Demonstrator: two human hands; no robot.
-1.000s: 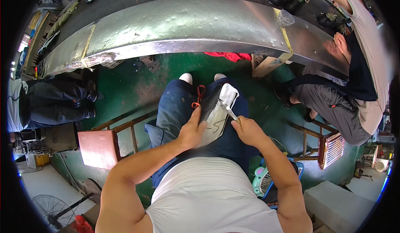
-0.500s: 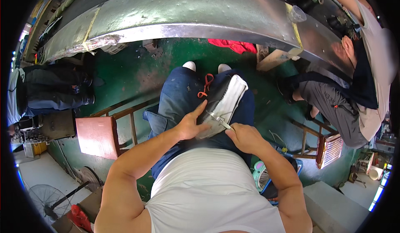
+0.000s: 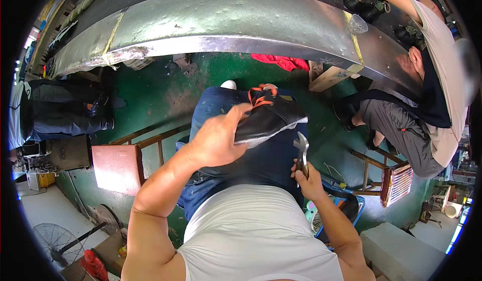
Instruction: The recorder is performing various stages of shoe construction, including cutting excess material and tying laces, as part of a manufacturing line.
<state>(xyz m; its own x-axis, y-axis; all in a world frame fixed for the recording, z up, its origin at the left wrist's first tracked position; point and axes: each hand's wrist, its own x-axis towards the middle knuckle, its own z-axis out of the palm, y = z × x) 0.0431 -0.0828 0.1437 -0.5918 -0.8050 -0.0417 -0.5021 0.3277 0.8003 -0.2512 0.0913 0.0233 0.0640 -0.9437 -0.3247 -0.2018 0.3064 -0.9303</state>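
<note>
Above my lap is a black shoe (image 3: 273, 120) with a pale underside edge and orange laces (image 3: 259, 99). My left hand (image 3: 217, 136) is closed around the end of the shoe nearer to me. To its right, my right hand (image 3: 310, 181) grips a pair of metal pliers (image 3: 302, 153) with a curved head that points away from me. The pliers stand apart from the shoe. Blue trousers (image 3: 206, 110) cover my legs beneath the shoe.
A long metal-clad bench (image 3: 226, 22) crosses ahead, with a clear plastic cup (image 3: 357, 24) on its right part. A co-worker (image 3: 442, 85) sits at right, another person's legs (image 3: 65, 105) show at left. Stools stand on both sides, the pink-topped stool (image 3: 118, 166) at left. A fan (image 3: 60, 246) stands behind.
The shoe has turned from showing its white underside to showing its black upper and laces. My left hand has moved forward onto it. My right hand has drawn the pliers away to the right.
</note>
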